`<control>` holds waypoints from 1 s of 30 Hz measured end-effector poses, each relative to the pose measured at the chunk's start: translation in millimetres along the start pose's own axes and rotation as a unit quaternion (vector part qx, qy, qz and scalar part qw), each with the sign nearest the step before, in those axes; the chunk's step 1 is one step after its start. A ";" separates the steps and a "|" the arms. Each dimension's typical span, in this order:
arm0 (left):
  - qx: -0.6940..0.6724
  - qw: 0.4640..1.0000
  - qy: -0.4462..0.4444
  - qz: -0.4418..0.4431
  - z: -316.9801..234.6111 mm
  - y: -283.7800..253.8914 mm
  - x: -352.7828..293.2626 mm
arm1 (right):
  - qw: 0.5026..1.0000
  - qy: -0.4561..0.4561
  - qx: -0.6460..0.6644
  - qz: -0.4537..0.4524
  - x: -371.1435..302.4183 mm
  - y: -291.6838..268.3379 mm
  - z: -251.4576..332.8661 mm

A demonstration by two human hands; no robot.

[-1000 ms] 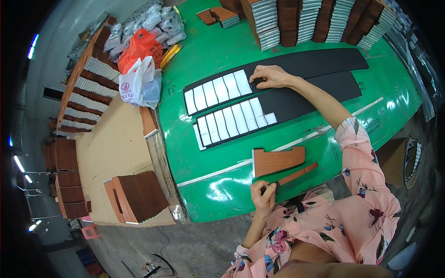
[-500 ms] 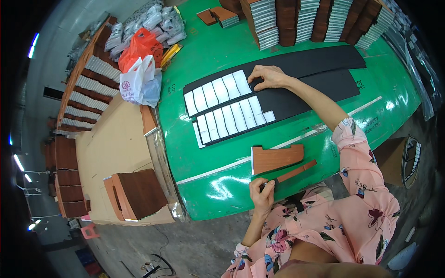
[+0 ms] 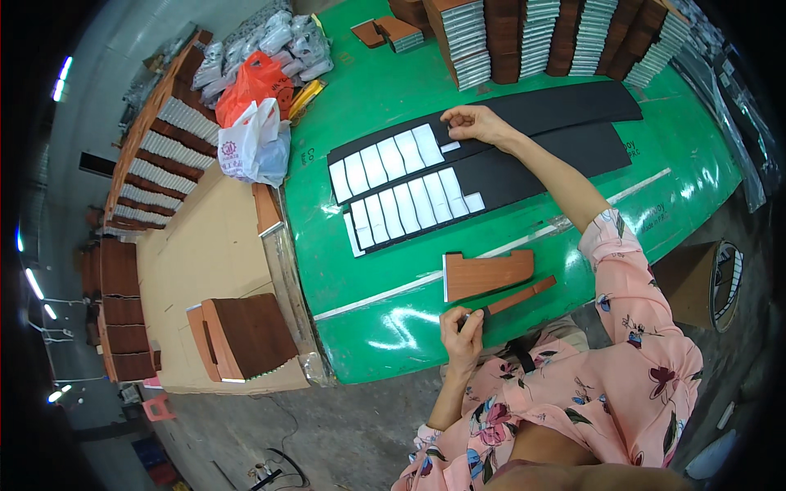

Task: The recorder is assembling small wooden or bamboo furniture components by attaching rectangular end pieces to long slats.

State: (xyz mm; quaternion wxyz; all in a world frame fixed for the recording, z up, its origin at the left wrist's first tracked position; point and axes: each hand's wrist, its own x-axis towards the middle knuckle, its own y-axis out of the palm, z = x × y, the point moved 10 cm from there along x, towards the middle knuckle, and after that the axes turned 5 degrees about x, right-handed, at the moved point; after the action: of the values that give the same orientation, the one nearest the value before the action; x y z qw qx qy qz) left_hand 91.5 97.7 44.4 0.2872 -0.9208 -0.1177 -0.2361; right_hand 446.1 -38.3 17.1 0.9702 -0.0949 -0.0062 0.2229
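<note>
My left hand (image 3: 462, 337), at the near edge of the green table, is closed on the dark end of a narrow brown wood-look strip (image 3: 524, 295). Just beyond the strip lies a notched wood-look panel (image 3: 489, 273) with a pale left edge. My right hand (image 3: 478, 124) hovers over the far black sheet (image 3: 565, 105), thumb and fingers pinched together; what they hold, if anything, is too small to make out. White rectangular pieces (image 3: 385, 159) sit in a row on that sheet's left part. The nearer black sheet (image 3: 573, 154) carries a similar white row (image 3: 409, 209).
Stacks of brown panels (image 3: 508, 41) stand along the table's far edge. Plastic bags (image 3: 254, 143) lie at its far left corner. Left of the table, cardboard (image 3: 196, 254) bears a brown panel stack (image 3: 250, 335). A brown bin (image 3: 696, 282) stands at the right.
My right hand has moved slightly up, away from the white row's right end, where a small white tab now shows. My left hand and the strip have shifted slightly.
</note>
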 end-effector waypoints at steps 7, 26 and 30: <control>0.010 1.000 0.014 0.013 -3.4 -4.3 5.0 | 0.975 0.026 0.221 -0.020 -119.2 14.3 58.1; 0.271 0.941 0.199 -0.035 -88.5 15.3 -20.7 | 0.984 -0.060 -0.136 -0.098 -322.0 19.2 56.2; 0.290 0.947 0.133 0.031 -96.7 57.7 -21.3 | 0.978 -0.073 -0.173 -0.089 -313.1 31.5 59.0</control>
State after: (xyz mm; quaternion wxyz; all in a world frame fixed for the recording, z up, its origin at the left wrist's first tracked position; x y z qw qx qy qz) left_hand 57.9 -7.2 76.3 0.5618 -0.7613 -0.1133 -0.3033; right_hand 147.4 -135.6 78.7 0.9521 -0.2434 -0.1238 0.1372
